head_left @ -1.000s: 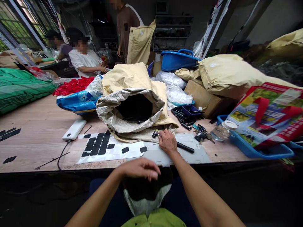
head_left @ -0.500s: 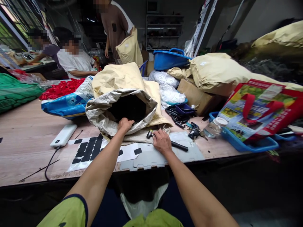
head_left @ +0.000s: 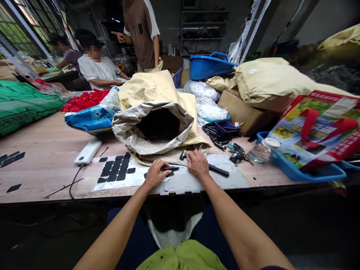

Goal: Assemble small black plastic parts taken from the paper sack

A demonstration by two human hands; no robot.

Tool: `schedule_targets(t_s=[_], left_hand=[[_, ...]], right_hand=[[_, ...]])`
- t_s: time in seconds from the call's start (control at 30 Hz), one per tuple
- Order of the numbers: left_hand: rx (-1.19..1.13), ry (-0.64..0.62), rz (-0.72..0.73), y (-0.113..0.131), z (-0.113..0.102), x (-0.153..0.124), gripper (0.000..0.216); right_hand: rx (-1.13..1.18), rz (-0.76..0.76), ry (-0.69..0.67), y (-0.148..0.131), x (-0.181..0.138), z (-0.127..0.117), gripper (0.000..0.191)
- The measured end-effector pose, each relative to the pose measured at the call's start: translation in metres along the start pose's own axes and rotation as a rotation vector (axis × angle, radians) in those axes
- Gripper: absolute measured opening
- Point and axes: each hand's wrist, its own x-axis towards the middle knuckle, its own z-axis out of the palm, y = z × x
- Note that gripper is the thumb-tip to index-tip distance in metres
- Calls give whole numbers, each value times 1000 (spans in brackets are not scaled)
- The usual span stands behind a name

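Observation:
My left hand (head_left: 156, 173) is at the front of the table with a slim black pen-like piece (head_left: 171, 168) pinched between thumb and fingers. To its right, my right hand (head_left: 198, 164) is closed over the middle of a small hammer (head_left: 219, 170). The hammer's head shows beyond my fingers and its black handle sticks out to the right. Both hands are above a grey sheet (head_left: 202, 182). Just behind them a beige sack (head_left: 123, 125) lies on its side, its rolled mouth facing me. The dark inside cannot be made out.
Black stickers (head_left: 115, 168) and a white power bank (head_left: 87, 152) lie to the left. On the right are black parts (head_left: 215, 135), keys (head_left: 238, 154), a clear jar (head_left: 260, 152) and a blue basket (head_left: 306, 170). Co-workers (head_left: 97, 67) are behind the table.
My left hand has come out from the sack's mouth towards me, now with the black pen-like piece. My right hand stays on the hammer. The standing co-worker has raised a hand, pointing.

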Motion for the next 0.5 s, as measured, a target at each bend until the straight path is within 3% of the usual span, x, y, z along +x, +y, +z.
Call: schedule_targets(t_s=[0.3,0.5], left_hand=[[-42,-30,0,-4,-1,5,17],[-67,-32,-47,-6,2,7,18]], right_hand=[[31,-85,-7,-1,1,-15,23],[342,-124,47,-32,-17,-35,29]])
